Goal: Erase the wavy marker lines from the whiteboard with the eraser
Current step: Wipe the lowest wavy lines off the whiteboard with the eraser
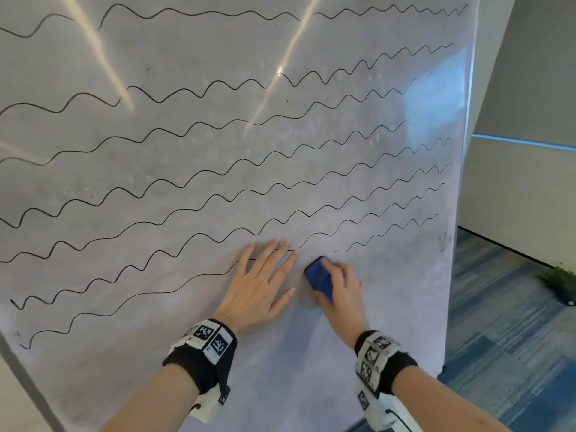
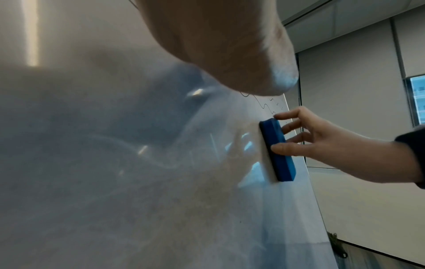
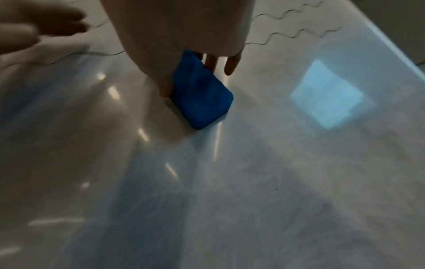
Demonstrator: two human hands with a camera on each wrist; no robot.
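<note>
A large whiteboard point(image 1: 218, 73) fills the head view, crossed by several black wavy marker lines point(image 1: 199, 169). My right hand point(image 1: 341, 288) grips a blue eraser point(image 1: 319, 277) with a white felt face and presses it flat on the board's lower part. The lowest line breaks off around the eraser and picks up again to its right. Seen from the left wrist, the eraser point(image 2: 277, 151) is pinched between thumb and fingers. My left hand point(image 1: 265, 282) lies flat on the board just left of the eraser, fingers straight, over one line.
The board's right edge point(image 1: 467, 151) stands beside a pale wall. Blue striped carpet point(image 1: 511, 322) lies below to the right, with a small green plant point(image 1: 558, 279) on the floor. Light glare streaks the board's upper part.
</note>
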